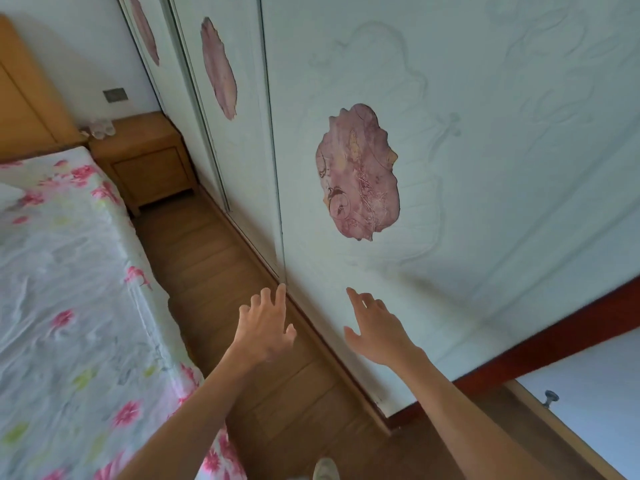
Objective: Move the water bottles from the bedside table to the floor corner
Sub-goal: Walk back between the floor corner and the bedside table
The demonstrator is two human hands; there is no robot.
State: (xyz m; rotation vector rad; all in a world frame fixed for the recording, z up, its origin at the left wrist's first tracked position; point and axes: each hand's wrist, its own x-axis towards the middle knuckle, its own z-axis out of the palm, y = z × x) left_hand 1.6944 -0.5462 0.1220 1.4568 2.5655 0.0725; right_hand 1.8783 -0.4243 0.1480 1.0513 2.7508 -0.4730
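Several clear water bottles (101, 128) stand in a cluster on the back left of the wooden bedside table (147, 161), far off at the upper left beside the headboard. My left hand (265, 323) is stretched forward over the wooden floor, fingers spread, holding nothing. My right hand (375, 327) reaches out beside it in front of the wardrobe door, fingers apart and empty. Both hands are far from the bottles.
A bed with a floral sheet (65, 289) fills the left. White wardrobe doors (450, 168) with pink flower panels line the right. A narrow strip of wooden floor (214, 258) runs between them to the table. A door with a knob (550, 398) is at lower right.
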